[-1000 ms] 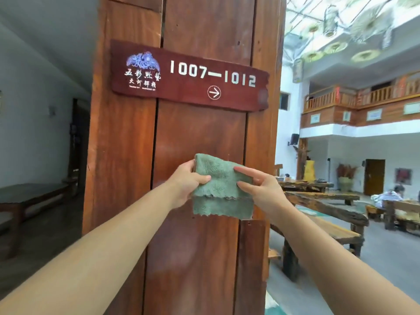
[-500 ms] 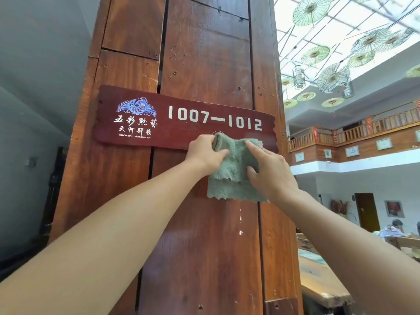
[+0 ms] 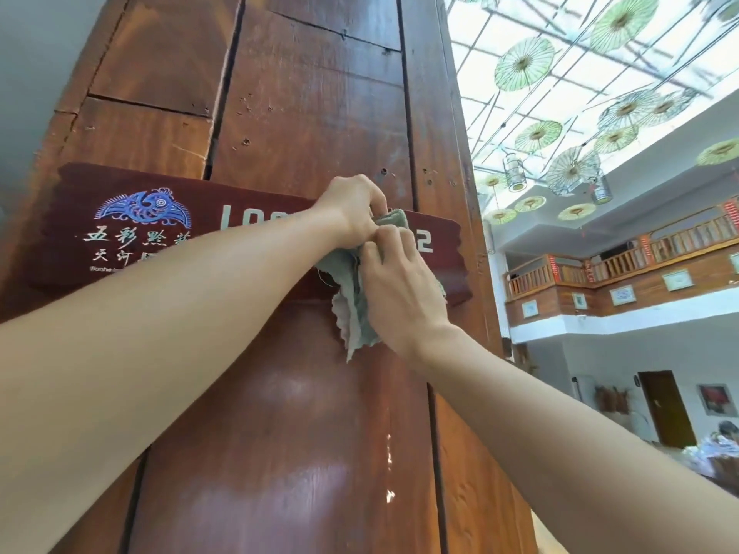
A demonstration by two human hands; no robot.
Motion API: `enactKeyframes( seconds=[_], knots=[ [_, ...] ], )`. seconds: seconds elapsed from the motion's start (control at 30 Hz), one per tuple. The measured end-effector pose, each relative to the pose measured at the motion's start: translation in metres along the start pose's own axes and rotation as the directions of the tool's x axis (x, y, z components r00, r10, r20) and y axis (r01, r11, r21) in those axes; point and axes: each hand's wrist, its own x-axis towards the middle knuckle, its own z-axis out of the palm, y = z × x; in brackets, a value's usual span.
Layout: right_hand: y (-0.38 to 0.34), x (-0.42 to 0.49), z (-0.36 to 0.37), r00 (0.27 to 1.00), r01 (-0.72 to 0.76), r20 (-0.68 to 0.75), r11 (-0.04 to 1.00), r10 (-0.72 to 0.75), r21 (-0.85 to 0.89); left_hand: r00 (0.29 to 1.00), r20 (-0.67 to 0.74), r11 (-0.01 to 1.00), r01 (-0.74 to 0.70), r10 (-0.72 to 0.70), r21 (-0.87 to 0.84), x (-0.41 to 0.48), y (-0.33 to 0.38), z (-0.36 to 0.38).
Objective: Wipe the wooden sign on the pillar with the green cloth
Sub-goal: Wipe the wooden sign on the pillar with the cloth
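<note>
Pillar: dark wooden planks, carrying the wooden sign across its face. Green parasols hung under the skylight to the right; railed balcony beyond. Both forearms crossed the sign and hid its middle numerals. Green cloth: bunched against the sign's right half, lower edge hanging below it. Left hand and right hand were both closed on the cloth. Half a second earlier, the cloth sat lower, at the sign's bottom edge.

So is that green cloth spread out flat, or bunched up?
Bunched up: the green cloth is crumpled between both hands against the sign, a loose corner hanging below.
</note>
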Motion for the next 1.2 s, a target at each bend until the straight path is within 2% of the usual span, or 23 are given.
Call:
enactKeyframes(
  seconds=[0.1, 0.17, 0.23, 0.3, 0.37, 0.47, 0.57, 0.63, 0.7, 0.77, 0.83, 0.93, 1.03, 1.13, 1.2],
  knots=[
    [0.003, 0.006, 0.02, 0.993, -0.104, -0.037, 0.967, 0.116, 0.232, 0.997, -0.064, 0.992, -0.043, 0.051, 0.12, 0.012, 0.004, 0.007],
    [-0.001, 0.009, 0.032, 0.983, -0.161, -0.029, 0.93, 0.18, 0.329, 0.989, -0.121, 0.979, -0.063, 0.088, 0.193, 0.017, 0.007, 0.009],
    [-0.005, 0.015, 0.042, 0.98, -0.184, -0.004, 0.916, 0.198, 0.357, 0.986, -0.135, 0.973, -0.072, 0.103, 0.219, 0.017, 0.008, 0.01],
    [-0.003, 0.022, 0.05, 0.974, -0.227, 0.068, 0.924, 0.217, 0.307, 0.978, -0.163, 0.974, -0.091, 0.126, 0.208, 0.008, 0.004, 0.01],
    [0.008, 0.028, 0.055, 0.969, -0.242, 0.106, 0.937, 0.222, 0.25, 0.942, -0.299, 0.965, -0.075, 0.151, 0.249, -0.006, -0.008, 0.011],
    [0.033, 0.037, 0.058, 0.967, -0.229, 0.165, 0.945, 0.194, 0.232, 0.815, -0.544, 0.931, 0.017, 0.199, 0.366, -0.036, -0.042, -0.001],
    [0.057, 0.051, 0.052, 0.949, -0.29, 0.243, 0.862, 0.202, 0.415, 0.725, -0.644, 0.878, 0.117, 0.244, 0.464, -0.064, -0.092, -0.03],
    [0.065, 0.059, 0.05, 0.962, -0.272, 0.148, 0.875, 0.231, 0.401, 0.684, -0.719, 0.864, 0.284, 0.121, 0.416, -0.088, -0.128, -0.044],
    [0.065, 0.058, 0.053, 0.975, -0.215, 0.003, 0.948, 0.22, 0.235, 0.666, -0.743, 0.848, 0.428, -0.062, 0.313, -0.12, -0.155, -0.042],
    [0.062, 0.054, 0.061, 0.974, -0.224, -0.007, 0.964, 0.227, 0.141, 0.691, -0.704, 0.805, 0.506, -0.162, 0.311, -0.15, -0.171, -0.028],
    [0.057, 0.051, 0.067, 0.96, -0.278, 0.06, 0.951, 0.272, 0.133, 0.738, -0.656, 0.753, 0.518, -0.154, 0.406, -0.172, -0.178, -0.012],
    [0.044, 0.043, 0.069, 0.951, -0.302, 0.103, 0.945, 0.29, 0.125, 0.751, -0.648, 0.746, 0.503, -0.128, 0.436, -0.178, -0.18, -0.006],
    [0.03, 0.023, 0.068, 0.978, -0.197, 0.094, 0.975, 0.188, 0.101, 0.76, -0.632, 0.747, 0.507, -0.152, 0.43, -0.178, -0.178, -0.008],
    [0.047, 0.01, 0.065, 0.988, -0.115, 0.113, 0.99, 0.106, 0.077, 0.785, -0.603, 0.745, 0.484, -0.139, 0.459, -0.183, -0.178, -0.009],
    [0.068, 0.005, 0.064, 0.951, -0.281, 0.154, 0.958, 0.27, 0.06, 0.798, -0.59, 0.741, 0.469, -0.121, 0.481, -0.185, -0.181, -0.011]
  ],
)
